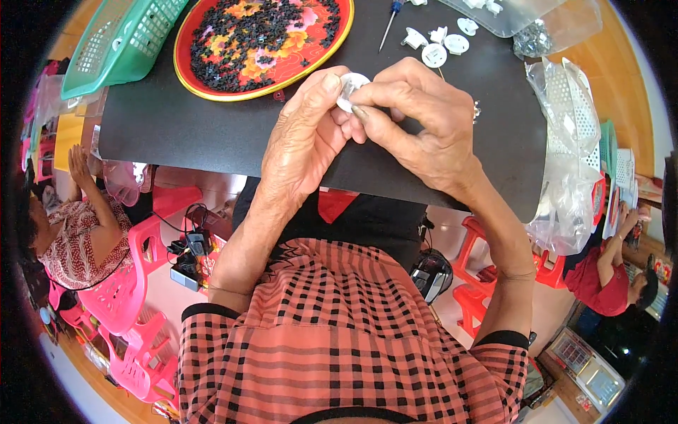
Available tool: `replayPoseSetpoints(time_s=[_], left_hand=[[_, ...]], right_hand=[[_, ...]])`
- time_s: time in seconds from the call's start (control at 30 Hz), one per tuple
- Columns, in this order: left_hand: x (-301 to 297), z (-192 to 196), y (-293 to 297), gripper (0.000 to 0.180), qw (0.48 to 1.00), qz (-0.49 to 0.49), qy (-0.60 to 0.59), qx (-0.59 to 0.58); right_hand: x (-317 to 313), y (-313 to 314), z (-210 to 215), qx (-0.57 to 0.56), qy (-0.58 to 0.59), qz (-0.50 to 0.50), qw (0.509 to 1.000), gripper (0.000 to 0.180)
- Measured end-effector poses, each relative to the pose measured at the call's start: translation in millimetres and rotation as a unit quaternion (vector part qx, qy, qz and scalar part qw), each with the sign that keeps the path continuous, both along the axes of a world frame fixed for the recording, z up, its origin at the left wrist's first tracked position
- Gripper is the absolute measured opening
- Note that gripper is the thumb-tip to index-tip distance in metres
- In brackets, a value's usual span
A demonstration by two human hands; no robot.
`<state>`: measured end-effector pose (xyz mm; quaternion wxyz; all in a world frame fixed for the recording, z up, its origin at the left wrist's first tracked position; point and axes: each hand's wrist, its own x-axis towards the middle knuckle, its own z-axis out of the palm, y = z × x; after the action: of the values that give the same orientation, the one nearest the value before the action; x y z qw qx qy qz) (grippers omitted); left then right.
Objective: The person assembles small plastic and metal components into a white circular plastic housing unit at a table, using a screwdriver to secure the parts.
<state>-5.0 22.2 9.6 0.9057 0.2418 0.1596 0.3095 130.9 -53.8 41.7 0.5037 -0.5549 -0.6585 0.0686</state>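
Observation:
Above the near edge of the black table (212, 141), my left hand (304, 131) grips a small round white plastic part (351, 87) between thumb and fingers. My right hand (427, 124) meets it from the other side, thumb and forefinger pinched at the part's face. Whether a smaller piece sits in that pinch is hidden by the fingertips. Beyond my hands lie several similar white round parts (434, 55) and a thin screwdriver (390, 25) with a blue handle. At the far left, a red floral tray (185, 71) with a yellow rim holds many tiny black pieces (247, 39).
A green plastic basket (116, 53) stands at the far left. At the far right are a clear bag of small metal pieces (533, 39) and a plastic-wrapped white perforated basket (565, 127). Pink chairs (113, 300), red stools (474, 300) and two other people (88, 237) flank the table.

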Motion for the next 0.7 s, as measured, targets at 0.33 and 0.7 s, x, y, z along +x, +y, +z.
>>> replayPoseSetpoints(time_s=[0.33,0.7], left_hand=[[0,-1,2,0.034,0.999,-0.05,0.0,0.002],[-1,0,2,0.036,0.998,-0.058,0.01,0.026]], right_hand=[[6,0,7,0.009,-0.037,0.016,0.999,0.026],[16,7,10,0.05,-0.174,0.031,0.983,0.025]])
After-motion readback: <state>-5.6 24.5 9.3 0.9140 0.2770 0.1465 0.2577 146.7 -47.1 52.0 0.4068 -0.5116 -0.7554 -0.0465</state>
